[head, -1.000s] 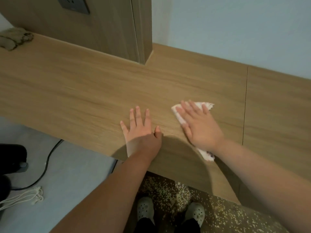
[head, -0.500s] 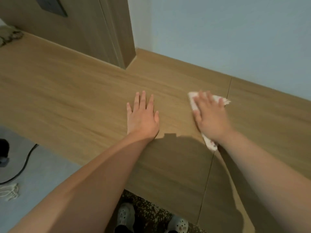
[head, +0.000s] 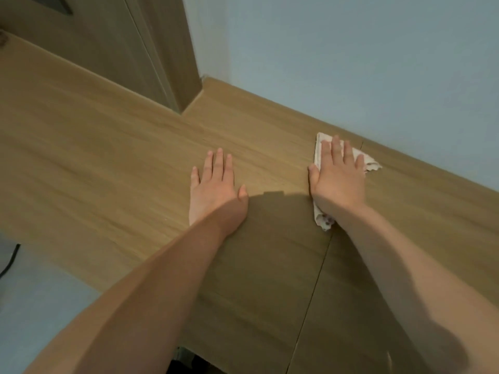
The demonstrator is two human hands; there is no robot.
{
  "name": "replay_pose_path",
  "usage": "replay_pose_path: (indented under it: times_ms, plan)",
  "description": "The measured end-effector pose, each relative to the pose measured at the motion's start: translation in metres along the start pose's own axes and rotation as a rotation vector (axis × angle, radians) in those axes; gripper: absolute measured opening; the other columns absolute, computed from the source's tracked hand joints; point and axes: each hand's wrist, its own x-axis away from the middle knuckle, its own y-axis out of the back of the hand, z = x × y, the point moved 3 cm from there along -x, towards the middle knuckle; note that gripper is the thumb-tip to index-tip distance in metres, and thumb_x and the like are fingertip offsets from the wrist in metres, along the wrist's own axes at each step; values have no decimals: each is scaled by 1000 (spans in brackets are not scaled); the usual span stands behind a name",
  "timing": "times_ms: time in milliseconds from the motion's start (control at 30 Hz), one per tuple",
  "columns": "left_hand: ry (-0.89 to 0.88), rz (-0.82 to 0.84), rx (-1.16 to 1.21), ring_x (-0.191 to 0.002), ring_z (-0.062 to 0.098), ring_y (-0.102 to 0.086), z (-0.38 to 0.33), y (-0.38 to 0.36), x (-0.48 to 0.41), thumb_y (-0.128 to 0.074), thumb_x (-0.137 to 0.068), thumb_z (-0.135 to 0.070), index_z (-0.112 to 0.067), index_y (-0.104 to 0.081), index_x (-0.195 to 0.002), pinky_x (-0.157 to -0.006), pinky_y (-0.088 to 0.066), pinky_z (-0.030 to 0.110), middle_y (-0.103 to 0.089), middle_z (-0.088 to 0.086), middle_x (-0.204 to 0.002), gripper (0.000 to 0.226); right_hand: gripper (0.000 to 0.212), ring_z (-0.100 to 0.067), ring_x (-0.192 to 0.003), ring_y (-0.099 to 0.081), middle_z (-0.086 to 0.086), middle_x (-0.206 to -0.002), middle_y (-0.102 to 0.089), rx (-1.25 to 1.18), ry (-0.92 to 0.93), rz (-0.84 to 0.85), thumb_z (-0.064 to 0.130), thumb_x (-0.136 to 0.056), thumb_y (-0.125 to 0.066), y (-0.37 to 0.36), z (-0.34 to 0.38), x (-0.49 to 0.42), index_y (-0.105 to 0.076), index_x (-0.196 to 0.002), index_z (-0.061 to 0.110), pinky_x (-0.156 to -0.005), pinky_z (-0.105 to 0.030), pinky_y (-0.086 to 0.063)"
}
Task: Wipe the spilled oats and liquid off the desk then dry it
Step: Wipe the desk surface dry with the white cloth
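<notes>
The wooden desk (head: 108, 163) fills most of the head view. My right hand (head: 337, 179) lies flat with straight fingers on a white folded paper towel (head: 371, 161), pressing it onto the desk near the back wall. The towel's stained near end (head: 325, 221) sticks out under my wrist. My left hand (head: 216, 190) rests flat on the bare wood to the left of it, fingers spread, holding nothing. No oats or liquid show on the desk surface.
A wooden upright panel (head: 151, 49) stands on the desk at the back left. The pale wall (head: 351, 63) runs close behind the towel. A seam (head: 313, 292) crosses the desk top. Grey floor and a black cable (head: 8, 261) lie at the lower left.
My right hand has slid the towel away from me and to the right, towards the wall. My left hand stays flat on the desk. The view has tilted up, so the oat-strewn floor is gone.
</notes>
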Motion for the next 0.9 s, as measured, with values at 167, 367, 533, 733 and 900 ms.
replay_pose_path:
  times_ms: [167,367,533,733,900]
  plan:
    - [0,-24,-1,-150,20,9,1,-2,0,-27,-98,-43,-13,-2,-156,-122,1,45,6,5,-164,70,60,-25,-151,4,-5,-164,4,12,234,-4,41,-104,-20,7,53,-40,-4,-157,18,-122,-47,0]
    - [-8,-37,22,-150,18,9,1,-1,1,-26,-98,-44,-16,-3,-156,-122,0,45,4,3,-164,68,52,-26,-151,-7,-10,-163,-13,-93,418,-29,31,-103,-28,18,96,-88,-27,-151,9,-122,-48,-6]
    - [1,-17,20,-150,18,10,2,1,0,-29,-98,-43,-17,-3,-156,-122,0,45,5,2,-164,69,53,-17,-151,-6,-2,-164,-12,-108,487,-20,32,-104,-29,17,64,-77,-21,-154,16,-122,-40,-1]
    - [1,2,-13,-150,18,13,2,2,0,-27,-98,-43,-17,1,-156,-122,1,45,9,2,-164,69,56,-17,-150,-7,-4,-164,-13,-107,262,0,30,-103,-33,16,-58,-13,-19,-155,16,-121,-37,0]
    - [24,22,-7,-150,16,14,1,2,-1,-27,-98,-43,-19,0,-157,-122,2,44,10,1,-164,69,61,-26,-151,-6,-11,-163,-7,-13,202,-15,37,-102,-21,-3,6,21,-12,-155,10,-121,-45,-3]
